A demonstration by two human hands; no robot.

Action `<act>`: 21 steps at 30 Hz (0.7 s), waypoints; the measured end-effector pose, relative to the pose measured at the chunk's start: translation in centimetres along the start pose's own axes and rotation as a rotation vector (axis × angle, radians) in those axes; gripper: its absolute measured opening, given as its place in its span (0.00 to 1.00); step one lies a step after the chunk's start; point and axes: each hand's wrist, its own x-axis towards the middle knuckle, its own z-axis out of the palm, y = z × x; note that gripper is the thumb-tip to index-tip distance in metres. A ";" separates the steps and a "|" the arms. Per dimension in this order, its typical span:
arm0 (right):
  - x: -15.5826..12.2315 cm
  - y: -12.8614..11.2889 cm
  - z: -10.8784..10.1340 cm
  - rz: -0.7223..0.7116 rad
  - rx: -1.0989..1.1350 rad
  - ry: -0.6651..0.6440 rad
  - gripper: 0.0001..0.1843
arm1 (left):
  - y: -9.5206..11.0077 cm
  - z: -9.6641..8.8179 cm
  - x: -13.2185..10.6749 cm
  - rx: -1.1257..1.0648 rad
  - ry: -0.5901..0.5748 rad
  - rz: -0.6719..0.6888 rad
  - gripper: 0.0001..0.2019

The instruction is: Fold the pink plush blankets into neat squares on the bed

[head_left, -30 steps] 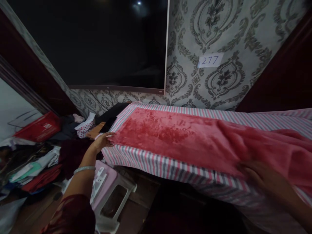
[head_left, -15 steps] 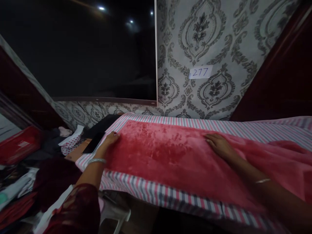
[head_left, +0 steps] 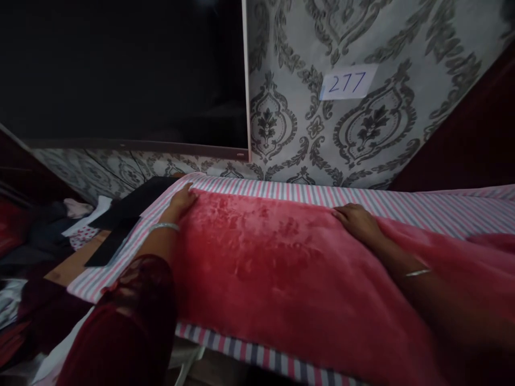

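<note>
A plush red blanket (head_left: 257, 268) lies spread over a pink, grey and white striped cloth (head_left: 306, 190). At the blanket's far left corner, my left hand (head_left: 183, 201) has its fingers closed around the edge. My right hand (head_left: 358, 221) rests farther along the far edge, its fingers bent over the cloth and gripping it; the fingertips are partly hidden. Between my hands the pile shows darker and lighter brushed patches. To the right, beyond my right forearm, the blanket is loose and rumpled.
A large dark television screen (head_left: 124, 75) hangs on the patterned wall (head_left: 273, 123). A paper marked 277 (head_left: 348, 83) is stuck there. Left of the striped cloth are a black flat object (head_left: 108, 246) and piled clothes (head_left: 36, 236). A white stool leg (head_left: 188, 364) shows below.
My left hand has moved from the blanket's left side up to its far corner. My right hand has shifted slightly onto the far edge. The view has come closer.
</note>
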 end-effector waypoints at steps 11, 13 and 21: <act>2.4 -0.2 -2.3 0.189 -0.062 0.032 0.20 | 2.4 1.2 0.8 0.192 0.150 -0.058 0.17; 2.9 -0.1 -1.7 0.213 -0.071 -0.045 0.19 | 2.7 1.6 0.4 0.257 0.117 -0.075 0.18; 2.6 1.0 0.4 0.233 -0.025 -0.111 0.18 | 2.9 3.2 -0.3 0.309 0.060 -0.098 0.22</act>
